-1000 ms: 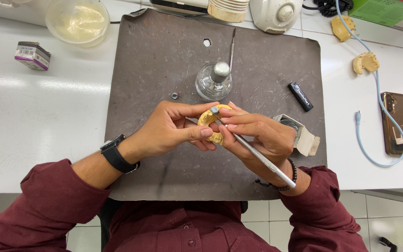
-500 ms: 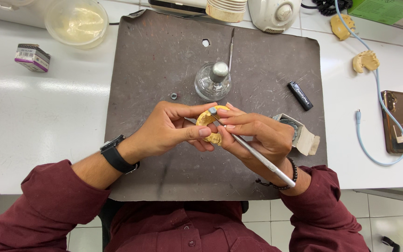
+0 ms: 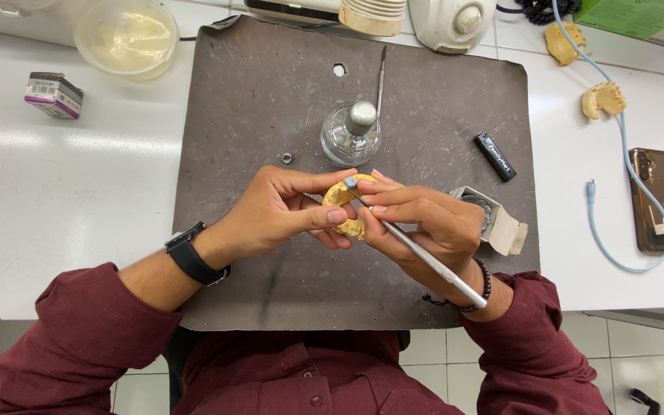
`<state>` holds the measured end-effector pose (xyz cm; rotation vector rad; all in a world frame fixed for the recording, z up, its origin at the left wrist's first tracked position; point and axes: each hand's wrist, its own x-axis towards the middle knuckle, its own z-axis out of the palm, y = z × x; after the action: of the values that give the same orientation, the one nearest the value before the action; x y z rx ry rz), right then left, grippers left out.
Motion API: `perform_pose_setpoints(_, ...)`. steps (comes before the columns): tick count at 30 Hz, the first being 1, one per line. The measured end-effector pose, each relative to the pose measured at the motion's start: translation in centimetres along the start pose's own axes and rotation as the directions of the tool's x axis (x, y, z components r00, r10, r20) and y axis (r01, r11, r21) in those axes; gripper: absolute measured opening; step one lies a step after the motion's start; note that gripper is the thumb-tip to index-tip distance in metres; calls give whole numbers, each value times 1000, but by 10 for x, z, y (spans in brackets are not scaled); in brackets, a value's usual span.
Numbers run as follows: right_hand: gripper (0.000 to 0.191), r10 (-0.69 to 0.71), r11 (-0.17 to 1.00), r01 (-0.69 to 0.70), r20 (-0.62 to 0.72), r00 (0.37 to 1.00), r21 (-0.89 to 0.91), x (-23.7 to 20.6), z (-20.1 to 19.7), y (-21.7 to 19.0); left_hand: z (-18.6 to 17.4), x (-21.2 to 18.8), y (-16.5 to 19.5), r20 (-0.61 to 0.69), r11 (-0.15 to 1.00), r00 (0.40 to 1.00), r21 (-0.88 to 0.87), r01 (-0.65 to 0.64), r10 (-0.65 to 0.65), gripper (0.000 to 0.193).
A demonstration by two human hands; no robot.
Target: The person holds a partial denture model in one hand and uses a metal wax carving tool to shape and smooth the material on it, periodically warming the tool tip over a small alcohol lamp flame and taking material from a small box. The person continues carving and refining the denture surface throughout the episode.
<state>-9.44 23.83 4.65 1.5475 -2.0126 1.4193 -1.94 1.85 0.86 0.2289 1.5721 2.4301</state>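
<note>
1. Head view looks straight down at a dark mat [image 3: 270,100] on a white table [image 3: 55,200].
2. Left hand [image 3: 286,211] pinches a small yellow tooth mould [image 3: 340,198], held up just over the middle of the mat.
3. Right hand [image 3: 424,223] grips a thin metal tool [image 3: 424,257] like a pen, tip touching the mould.
4. Glass burner [image 3: 351,137] sits just behind the hands, black lighter [image 3: 495,157] to its right.
5. Phone [image 3: 656,200] and blue cable [image 3: 616,154] are way off right.

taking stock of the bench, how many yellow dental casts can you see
3: one cast held between the left hand and right hand, two more at the table's top right. Others may be out of frame.
</note>
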Motion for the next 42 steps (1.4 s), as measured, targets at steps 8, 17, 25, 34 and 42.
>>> perform_pose_setpoints(8, 16, 0, 1000, 0, 6, 1000, -4, 0, 0, 0, -1, 0, 0, -4, 1000, 1000, 3, 6, -6, 53)
perform_pose_setpoints(17, 16, -1, 1000, 1, 11, 1000, -3, 1, 0, 0, -1, 0, 0, -7, 1000, 1000, 7, -1, 1, 53)
perform_pose_setpoints(25, 15, 4, 1000, -4, 15, 1000, 4, 1, 0, 0, -1, 0, 0, -11, 1000, 1000, 13, -1, 1, 52)
perform_pose_setpoints(34, 15, 8, 1000, -7, 10, 1000, -3, 1, -1, -1, -1, 0, 2, -9, 1000, 1000, 3, 3, -3, 53)
perform_pose_setpoints(42, 18, -11, 999, 12, -10, 1000, 31, 1, -3, -1, 1, -2, 3, 13, 1000, 1000, 9, -23, 23, 56)
